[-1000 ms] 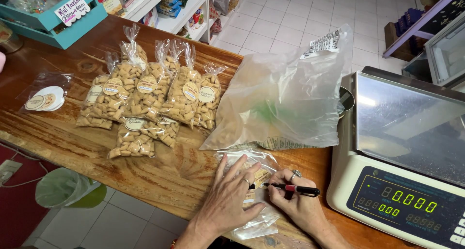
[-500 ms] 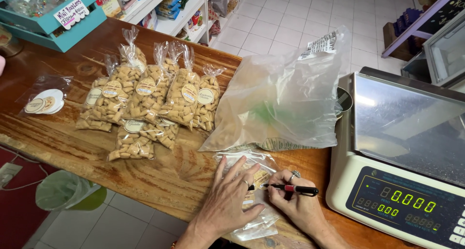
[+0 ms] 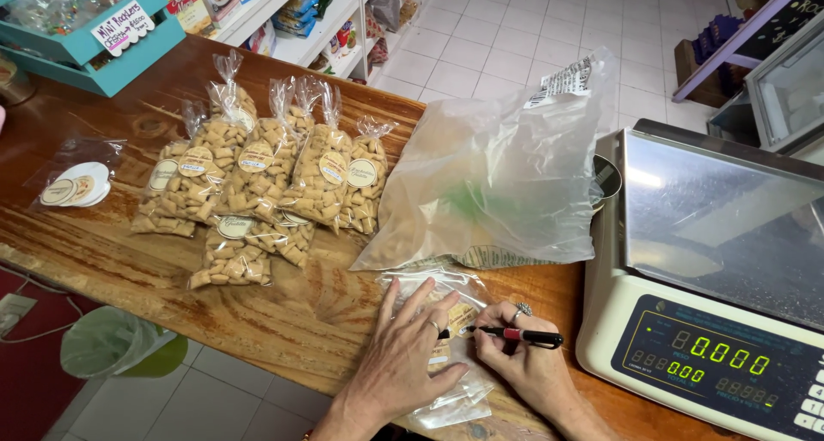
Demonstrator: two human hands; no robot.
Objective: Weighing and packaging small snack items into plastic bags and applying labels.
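- The small bag [image 3: 446, 347] lies flat on the counter [image 3: 283, 321] near its front edge, just left of the scale [image 3: 712, 321]. It looks thin, light and slippery, likely to crinkle and slide unless pinned.
- The left hand [image 3: 402, 364] rests on it, fingers spread and pressing flat; a good hold is beside the label, not on it.
- The right hand [image 3: 524, 364] pinches a pen [image 3: 515, 334], tip on the label.
- A big bag [image 3: 506, 175] slumps just behind, soft and bulky.
- Filled, tied packets [image 3: 257, 184] lie well to the left, with stickers [image 3: 73, 186] beyond.
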